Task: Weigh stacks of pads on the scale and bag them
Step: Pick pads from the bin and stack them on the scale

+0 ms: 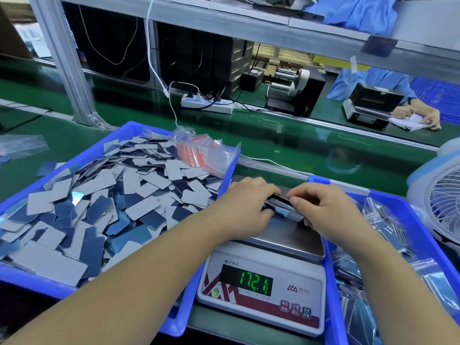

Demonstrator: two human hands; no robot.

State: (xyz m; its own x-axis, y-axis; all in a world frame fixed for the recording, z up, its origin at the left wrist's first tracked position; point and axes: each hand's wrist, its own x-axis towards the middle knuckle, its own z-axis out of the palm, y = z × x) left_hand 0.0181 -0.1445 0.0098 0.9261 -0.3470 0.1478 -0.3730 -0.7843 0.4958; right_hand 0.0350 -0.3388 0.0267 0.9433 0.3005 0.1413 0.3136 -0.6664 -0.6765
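A white digital scale (263,292) stands in front of me, its green display reading 172.1. Over its steel pan (293,235) I hold a stack of pads (280,204) on edge. My left hand (244,207) grips the stack's left end. My right hand (321,210) grips its right end, thumb on top. A blue tray (174,319) at left is heaped with loose grey and dark blue pads (104,202). A bundle of small clear zip bags with red strips (199,151) lies at that tray's far corner.
A second blue tray (408,215) on the right holds bagged pads. A white fan (443,202) stands at the far right. Behind runs a green conveyor (286,143) with a power strip (206,104). Another person in blue writes beside a second scale (371,105).
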